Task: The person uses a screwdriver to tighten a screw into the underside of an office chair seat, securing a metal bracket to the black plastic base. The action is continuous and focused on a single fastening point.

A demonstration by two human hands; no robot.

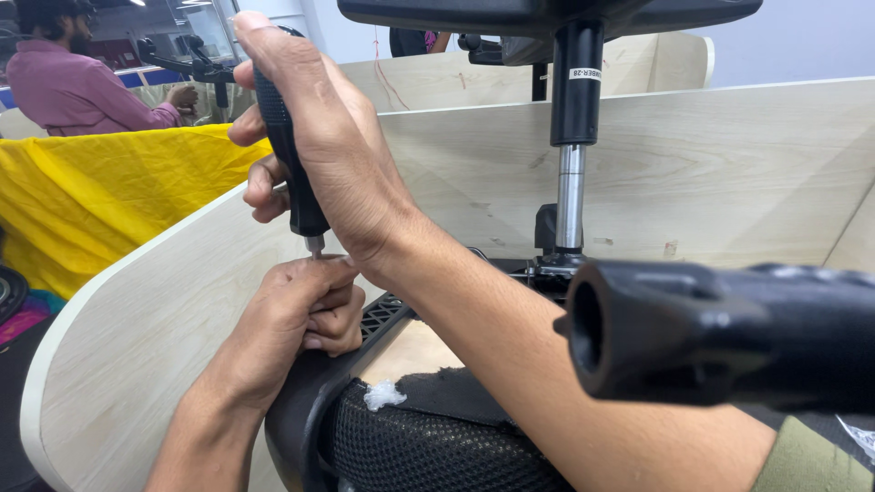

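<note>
The right hand [319, 137] is closed around the black handle of a screwdriver [287, 155], holding it upright with the tip pointing down. Directly beneath, the left hand [301, 305] is curled into a pinch around the metal tip, where it meets the black rim of an overturned chair [301, 410]. The screwdriver thus stands between the two hands, the right above and the left below. The chair's gas cylinder [571, 173] rises just right of the hands. A wooden partition [711, 173] stands behind, with yellow cloth [100, 200] and a person in a pink shirt [68, 87] beyond it.
</note>
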